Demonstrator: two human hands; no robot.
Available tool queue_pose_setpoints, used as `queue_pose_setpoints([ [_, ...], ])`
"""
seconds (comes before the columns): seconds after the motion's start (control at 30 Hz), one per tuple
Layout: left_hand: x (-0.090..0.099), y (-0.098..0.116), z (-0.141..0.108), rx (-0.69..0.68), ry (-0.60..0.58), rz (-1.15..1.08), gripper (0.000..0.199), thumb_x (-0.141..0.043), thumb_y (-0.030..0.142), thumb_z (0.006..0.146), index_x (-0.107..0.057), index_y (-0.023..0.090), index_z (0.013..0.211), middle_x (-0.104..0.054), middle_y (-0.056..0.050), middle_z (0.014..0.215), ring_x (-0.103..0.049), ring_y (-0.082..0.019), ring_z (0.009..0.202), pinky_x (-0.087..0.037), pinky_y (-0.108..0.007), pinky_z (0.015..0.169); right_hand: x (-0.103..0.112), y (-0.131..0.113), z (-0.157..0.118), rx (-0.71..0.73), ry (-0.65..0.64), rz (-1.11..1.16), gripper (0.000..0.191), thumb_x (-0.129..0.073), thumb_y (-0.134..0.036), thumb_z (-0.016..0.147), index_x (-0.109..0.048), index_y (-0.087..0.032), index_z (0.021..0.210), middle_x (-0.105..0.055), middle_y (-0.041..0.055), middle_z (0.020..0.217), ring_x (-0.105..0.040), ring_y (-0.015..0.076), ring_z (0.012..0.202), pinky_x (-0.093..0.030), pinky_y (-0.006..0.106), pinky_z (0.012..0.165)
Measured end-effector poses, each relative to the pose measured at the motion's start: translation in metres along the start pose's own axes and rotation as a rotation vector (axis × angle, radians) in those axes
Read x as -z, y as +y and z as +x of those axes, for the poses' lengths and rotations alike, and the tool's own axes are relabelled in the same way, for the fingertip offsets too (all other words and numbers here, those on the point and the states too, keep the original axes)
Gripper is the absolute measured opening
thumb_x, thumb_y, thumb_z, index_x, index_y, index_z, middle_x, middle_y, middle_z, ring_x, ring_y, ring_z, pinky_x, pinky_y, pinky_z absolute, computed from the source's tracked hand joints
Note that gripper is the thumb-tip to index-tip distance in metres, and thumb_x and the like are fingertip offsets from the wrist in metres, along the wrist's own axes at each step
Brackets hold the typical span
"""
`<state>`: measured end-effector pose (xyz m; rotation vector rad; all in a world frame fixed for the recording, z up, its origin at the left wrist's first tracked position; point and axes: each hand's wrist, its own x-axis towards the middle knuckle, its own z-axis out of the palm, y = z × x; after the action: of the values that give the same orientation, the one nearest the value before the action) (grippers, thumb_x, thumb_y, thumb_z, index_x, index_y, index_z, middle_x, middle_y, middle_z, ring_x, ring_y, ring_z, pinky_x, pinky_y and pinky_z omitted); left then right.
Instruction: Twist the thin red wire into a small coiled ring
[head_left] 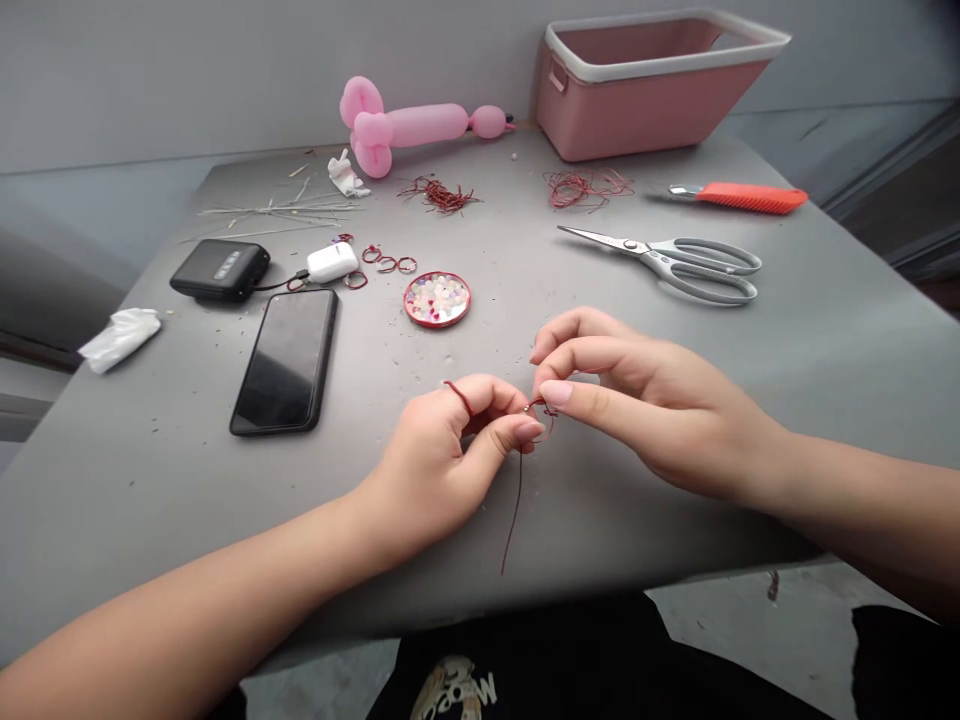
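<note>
Over the front of the table, my left hand (442, 450) pinches a thin dark red cord (512, 525) between thumb and forefinger. One end of the cord hangs down below the fingertips. My right hand (645, 400) grips the same cord work between thumb and fingers, close beside the left thumb. A short knotted bit shows there, too small to make out fully. Around my left forefinger runs a loop of red cord (459, 397). Just beyond my hands lies a round red-rimmed dish (437, 322) of small pale and red beads.
Scissors (660, 262) and a red-handled cutter (750, 197) lie at right, below a pink bin (630, 110). Cord piles (442, 194) and a pink balloon (427, 124) are at the back. On the left are a phone (285, 360), a power bank (219, 268) and several cord rings (386, 264).
</note>
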<state>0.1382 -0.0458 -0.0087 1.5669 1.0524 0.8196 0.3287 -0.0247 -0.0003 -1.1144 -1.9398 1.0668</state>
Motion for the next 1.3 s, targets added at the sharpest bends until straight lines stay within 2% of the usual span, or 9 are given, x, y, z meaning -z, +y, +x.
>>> queue_pose_setpoints([
  [0.2,0.0,0.0,-0.002,-0.144,-0.005,0.169,0.01,-0.057,0.017,0.088,-0.06,0.017,0.078,-0.067,0.001,0.073,-0.059,-0.009,0.066,-0.046,-0.019,0.064,0.006,-0.001,0.005,-0.289,-0.233,0.325,0.024,-0.058,-0.032,0.086,-0.064,-0.018,0.068,-0.056,0.0043,0.095,-0.055,0.0177,0.09,-0.043,0.036,0.086],
  [0.3,-0.001,0.0,-0.002,-0.192,-0.017,0.172,0.008,-0.058,0.016,0.087,-0.061,0.017,0.079,-0.07,0.0,0.077,-0.062,-0.01,0.07,-0.048,-0.02,0.068,0.005,-0.001,0.005,-0.3,-0.266,0.35,0.028,-0.054,-0.036,0.089,-0.067,-0.018,0.071,-0.06,0.0063,0.095,-0.058,0.0206,0.096,-0.045,0.037,0.087],
  [0.37,0.0,0.0,-0.002,-0.157,0.002,0.132,0.01,-0.057,0.017,0.088,-0.061,0.017,0.079,-0.07,-0.001,0.077,-0.063,-0.011,0.07,-0.048,-0.022,0.067,0.004,-0.002,0.004,-0.209,-0.176,0.207,0.031,-0.053,-0.038,0.091,-0.068,-0.02,0.07,-0.062,0.007,0.094,-0.058,0.0232,0.1,-0.045,0.041,0.091],
  [0.53,0.001,0.001,-0.001,0.021,0.102,-0.053,0.014,-0.059,0.028,0.09,-0.061,0.017,0.082,-0.066,-0.001,0.073,-0.062,-0.013,0.068,-0.05,-0.024,0.066,0.006,-0.01,-0.002,0.213,0.358,-0.406,0.012,-0.066,-0.041,0.083,-0.072,-0.03,0.084,-0.064,0.0088,0.105,-0.052,0.0321,0.109,-0.035,0.054,0.103],
  [0.67,0.0,0.001,-0.002,0.022,0.094,-0.111,0.015,-0.06,0.03,0.09,-0.061,0.017,0.082,-0.066,-0.001,0.073,-0.062,-0.012,0.069,-0.051,-0.023,0.067,0.01,-0.016,-0.005,0.342,0.461,-0.615,0.017,-0.074,-0.05,0.075,-0.075,-0.036,0.085,-0.066,0.0093,0.101,-0.047,0.0376,0.113,-0.037,0.056,0.098],
  [0.9,0.001,-0.005,-0.002,-0.17,0.088,0.007,0.01,-0.057,0.024,0.092,-0.06,0.018,0.085,-0.066,-0.001,0.077,-0.063,-0.013,0.072,-0.05,-0.025,0.07,0.004,-0.007,-0.011,0.453,0.342,-0.662,0.013,-0.071,-0.037,0.08,-0.076,-0.037,0.092,-0.067,0.0069,0.117,-0.049,0.039,0.112,-0.035,0.061,0.09],
  [1.0,0.002,-0.007,-0.002,-0.214,0.09,0.093,0.009,-0.057,0.022,0.091,-0.061,0.019,0.084,-0.067,-0.002,0.077,-0.062,-0.013,0.071,-0.05,-0.025,0.069,0.0,-0.004,-0.013,0.431,0.338,-0.656,0.014,-0.068,-0.031,0.082,-0.076,-0.037,0.092,-0.067,0.0063,0.118,-0.048,0.0386,0.113,-0.035,0.061,0.09],
  [1.13,0.001,-0.004,-0.002,-0.212,0.077,0.169,0.01,-0.056,0.02,0.091,-0.061,0.019,0.083,-0.068,-0.001,0.075,-0.062,-0.012,0.069,-0.048,-0.023,0.066,-0.005,-0.005,-0.012,0.334,0.275,-0.556,0.012,-0.064,-0.026,0.084,-0.075,-0.031,0.08,-0.068,0.0077,0.107,-0.049,0.0358,0.109,-0.036,0.058,0.091],
  [1.3,0.001,-0.001,-0.003,-0.155,0.102,0.258,0.009,-0.055,0.019,0.089,-0.06,0.018,0.081,-0.069,0.0,0.072,-0.062,-0.012,0.065,-0.048,-0.023,0.063,-0.008,-0.003,-0.006,0.095,0.069,-0.261,0.018,-0.054,-0.023,0.089,-0.067,-0.023,0.077,-0.064,0.0075,0.091,-0.055,0.0249,0.096,-0.046,0.044,0.084],
])
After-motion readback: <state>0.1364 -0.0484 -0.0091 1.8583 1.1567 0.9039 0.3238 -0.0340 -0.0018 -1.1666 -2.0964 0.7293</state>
